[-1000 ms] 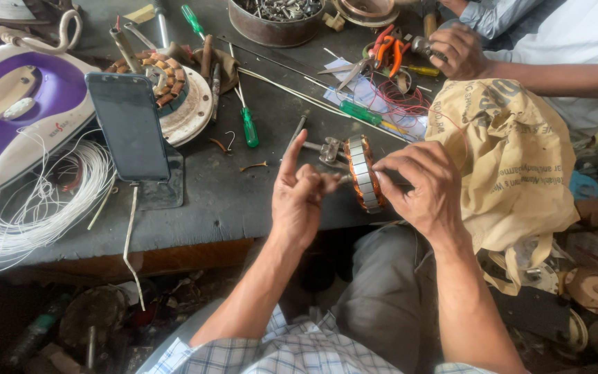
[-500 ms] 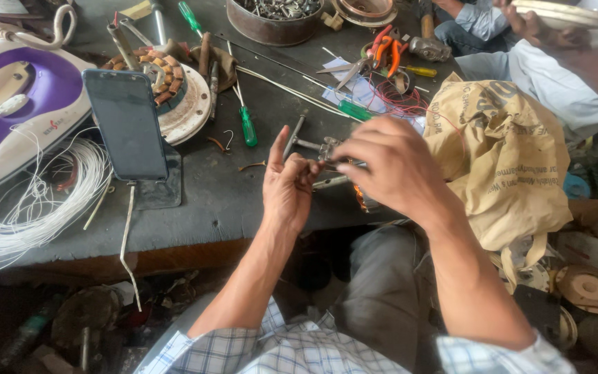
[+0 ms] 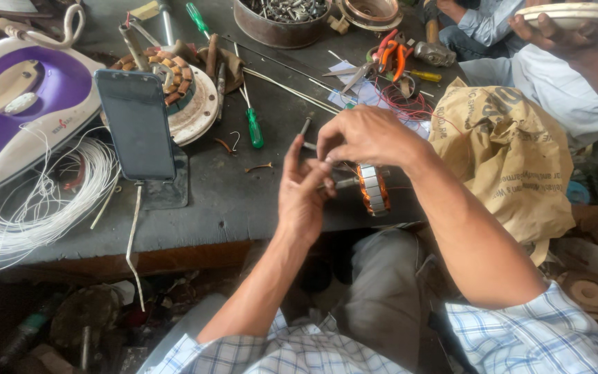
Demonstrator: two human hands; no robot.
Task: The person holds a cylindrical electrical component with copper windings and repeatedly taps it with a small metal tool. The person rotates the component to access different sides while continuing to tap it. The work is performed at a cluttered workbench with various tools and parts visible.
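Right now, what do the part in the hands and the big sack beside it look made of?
Motor rotor: looks like stacked grey steel with orange copper windings, dull metallic, banded. Sack: probably tan paper or woven plastic, matte, creased and crumpled. Both hands, left hand and right hand, work at the rotor.

Over on the left of the bench, a smartphone (image 3: pixel 136 125) stands upright on a small dark stand, its dark blank screen facing the person. On the right edge slumps a crumpled tan paper sack (image 3: pixel 513 159) with dark printing on its side. And on the white-and-purple clothes iron (image 3: pixel 19 104) at far left, a small red logo label sits near the rim.
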